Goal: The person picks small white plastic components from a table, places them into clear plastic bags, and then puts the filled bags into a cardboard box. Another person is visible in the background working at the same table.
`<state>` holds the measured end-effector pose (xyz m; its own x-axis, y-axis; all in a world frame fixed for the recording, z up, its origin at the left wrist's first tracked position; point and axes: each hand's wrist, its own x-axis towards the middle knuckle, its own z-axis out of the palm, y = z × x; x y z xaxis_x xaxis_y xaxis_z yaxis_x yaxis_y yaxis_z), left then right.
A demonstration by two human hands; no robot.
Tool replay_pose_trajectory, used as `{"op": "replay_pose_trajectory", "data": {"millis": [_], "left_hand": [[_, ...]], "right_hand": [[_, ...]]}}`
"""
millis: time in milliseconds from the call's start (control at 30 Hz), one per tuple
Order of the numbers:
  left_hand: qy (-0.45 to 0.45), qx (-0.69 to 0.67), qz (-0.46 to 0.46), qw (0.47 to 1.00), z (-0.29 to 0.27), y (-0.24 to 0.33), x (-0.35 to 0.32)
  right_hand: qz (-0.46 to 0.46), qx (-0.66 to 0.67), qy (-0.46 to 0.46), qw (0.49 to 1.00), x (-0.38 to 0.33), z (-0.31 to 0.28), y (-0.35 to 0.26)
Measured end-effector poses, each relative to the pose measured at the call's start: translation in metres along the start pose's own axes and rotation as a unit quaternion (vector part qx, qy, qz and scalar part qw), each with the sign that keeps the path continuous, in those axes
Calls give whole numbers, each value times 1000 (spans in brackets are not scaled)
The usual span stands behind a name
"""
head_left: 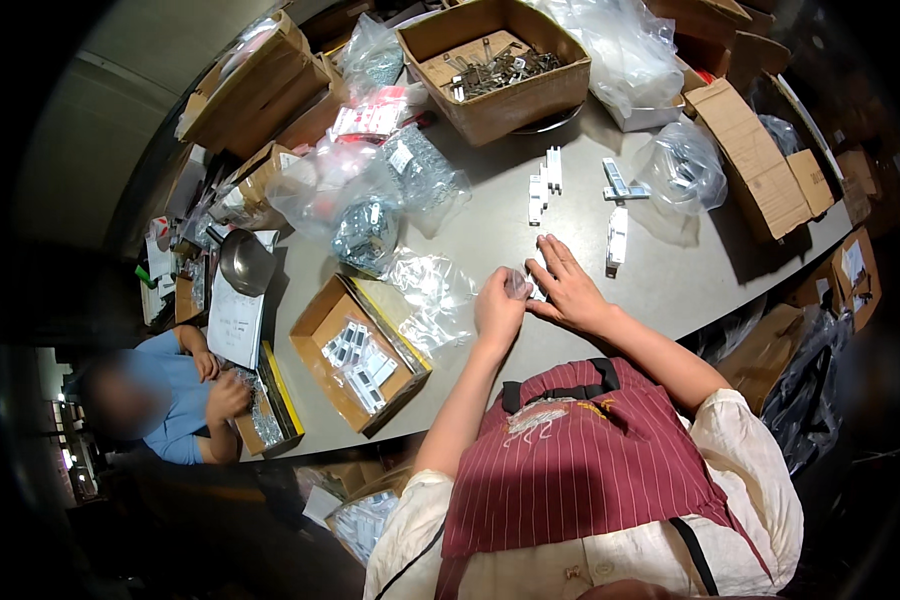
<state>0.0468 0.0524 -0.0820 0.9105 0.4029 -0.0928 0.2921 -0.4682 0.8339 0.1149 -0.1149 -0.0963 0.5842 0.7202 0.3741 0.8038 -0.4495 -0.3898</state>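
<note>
Centrally, a small pale rectangular piece (537,292) is mostly covered between the two bare hands, low over the grey tabletop (470,215). By the left hand (500,306) it is approached from its left side with curled fingers; whether it is gripped there cannot be told. By the right hand (570,290) it is partly screened, with the fingers extended and slightly spread and the thumb drawn underneath toward the left hand; whether it is pinched cannot be told either. Straight ahead of the right fingertips, a white, narrow, stepped cluster of blocks (537,198) is set with its long axis running away from the body, the right hand being nearer. Rightward of that hand, well apart, a white oblong stack (617,238) is laid roughly parallel to the cluster. Both forearms are angled inward, so that the hands are nearly met. Further left, grey-and-white pieces (358,357) are held in an open brown cardboard box (315,330), beside which a flattened clear plastic bag (432,300) is spread.
</note>
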Motion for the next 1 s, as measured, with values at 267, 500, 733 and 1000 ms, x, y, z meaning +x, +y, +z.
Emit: {"op": "replay_pose_trajectory", "data": {"millis": [267, 500, 733, 1000], "left_hand": [[-8, 64, 51, 997, -1, 10, -5], [-28, 84, 24, 996, 1, 11, 0], [-16, 53, -7, 998, 0, 10, -7], [-52, -321, -21, 945, 2, -33, -14]], "right_hand": [[-20, 32, 14, 999, 2, -5, 6], [-44, 52, 4, 998, 6, -11, 17], [21, 133, -47, 990, 13, -14, 29], [113, 94, -113, 983, 23, -20, 28]]}}
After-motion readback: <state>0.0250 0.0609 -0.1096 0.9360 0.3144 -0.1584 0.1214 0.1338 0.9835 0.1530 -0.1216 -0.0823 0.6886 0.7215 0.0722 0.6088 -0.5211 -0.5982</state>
